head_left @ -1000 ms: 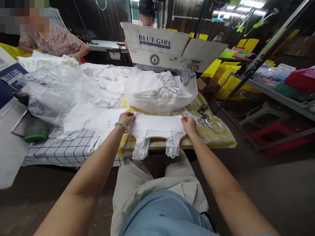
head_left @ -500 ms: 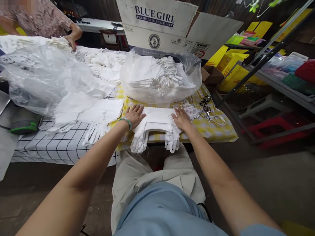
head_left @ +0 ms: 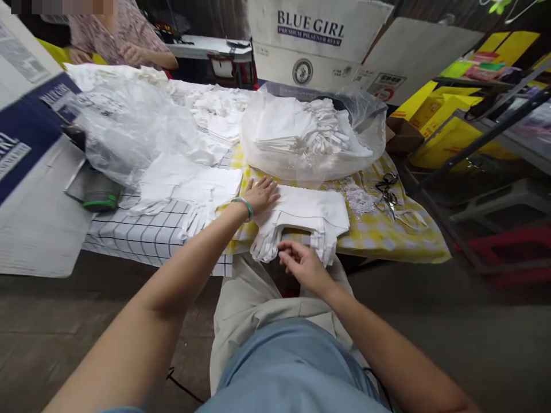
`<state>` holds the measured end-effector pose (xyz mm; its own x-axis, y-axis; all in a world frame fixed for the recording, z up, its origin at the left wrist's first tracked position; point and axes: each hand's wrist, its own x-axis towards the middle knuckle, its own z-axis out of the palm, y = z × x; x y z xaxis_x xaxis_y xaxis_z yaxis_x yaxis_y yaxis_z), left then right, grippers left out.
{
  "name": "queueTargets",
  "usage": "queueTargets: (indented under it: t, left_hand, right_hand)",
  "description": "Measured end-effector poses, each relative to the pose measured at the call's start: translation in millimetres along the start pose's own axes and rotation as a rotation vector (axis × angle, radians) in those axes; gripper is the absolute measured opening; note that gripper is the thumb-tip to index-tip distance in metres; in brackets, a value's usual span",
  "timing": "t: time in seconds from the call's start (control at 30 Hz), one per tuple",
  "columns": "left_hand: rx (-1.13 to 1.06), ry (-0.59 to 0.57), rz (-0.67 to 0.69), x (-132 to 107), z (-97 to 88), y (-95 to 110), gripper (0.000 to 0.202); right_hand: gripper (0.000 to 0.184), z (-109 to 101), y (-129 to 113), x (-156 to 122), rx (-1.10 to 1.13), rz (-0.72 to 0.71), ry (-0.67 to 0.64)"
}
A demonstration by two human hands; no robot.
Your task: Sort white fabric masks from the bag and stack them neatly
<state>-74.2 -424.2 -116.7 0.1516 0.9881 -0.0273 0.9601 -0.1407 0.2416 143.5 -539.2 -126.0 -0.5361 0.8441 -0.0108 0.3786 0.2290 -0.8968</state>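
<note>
A stack of white cloth bags (head_left: 307, 203) with looped handles lies on the yellow checked cloth (head_left: 357, 246) in front of me. My left hand (head_left: 261, 196), a green bangle at its wrist, rests flat on the stack's upper left corner, fingers spread. At the near edge, my right hand (head_left: 303, 264) has its fingers curled and the thumb close to the forefinger, right beside the left handle loops (head_left: 264, 246). Whether a strap is pinched there is hidden. Left of this stack, more white bags (head_left: 189, 186) lie with their handles hanging toward me.
Behind the stack sits a clear plastic sack (head_left: 293, 166) filled with white bags. Scissors (head_left: 390, 198) and thread scraps (head_left: 359, 198) lie to the right. Another plastic sack (head_left: 138, 126) is at left, and a person (head_left: 124, 34) stands beyond it. A metal rack (head_left: 482, 137) borders the right.
My right hand has left the stack's upper right corner and come down to the handle loops, its fingers now curled. My left hand stays flat on the stack. The view has swung left.
</note>
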Motion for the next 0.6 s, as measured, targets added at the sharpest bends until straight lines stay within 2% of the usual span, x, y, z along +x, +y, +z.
queueTargets:
  t: [0.07, 0.13, 0.2, 0.27, 0.33, 0.4, 0.43, 0.5, 0.6]
  left_hand:
    - [-0.054, 0.115, 0.041, -13.9, -0.8, -8.0, 0.050]
    - [-0.116, 0.306, 0.046, -28.8, -5.8, -34.1, 0.043]
    - [-0.149, 0.511, -0.067, -43.3, -17.5, -79.9, 0.037]
    - [-0.125, 0.637, -0.323, -56.8, -34.9, -138.8, 0.034]
    - [-0.067, 0.639, -0.605, -67.5, -52.8, -198.8, 0.037]
    - [-0.020, 0.551, -0.769, -73.3, -66.0, -248.6, 0.042]
    - [-0.009, 0.505, -0.807, -74.3, -70.0, -267.7, 0.044]
    - [-0.001, 0.428, -0.826, -72.9, -72.8, -294.3, 0.048]
    - [0.010, 0.372, -0.816, -66.8, -69.9, -313.6, 0.054]
  right_hand:
    - [0.028, 15.2, -0.2, -10.4, 0.090, 0.084, -0.026]
    - [0.028, 12.9, -4.8, -1.2, 0.130, 0.102, -0.024]
    - [0.028, 2.7, -18.6, 28.5, 0.107, 0.046, -0.021]
    - [0.024, -2.8, -39.5, 75.7, 0.012, -0.064, 0.001]
    - [0.017, 3.9, -59.7, 134.4, -0.122, -0.162, 0.031]
    - [0.014, 22.2, -71.9, 195.5, -0.289, -0.164, 0.045]
    - [0.014, 33.8, -74.1, 223.6, -0.391, -0.123, 0.046]
    - [0.015, 57.2, -72.0, 268.8, -0.573, 0.011, 0.041]
    - [0.029, 83.1, -61.7, 302.6, -0.718, 0.171, 0.009]
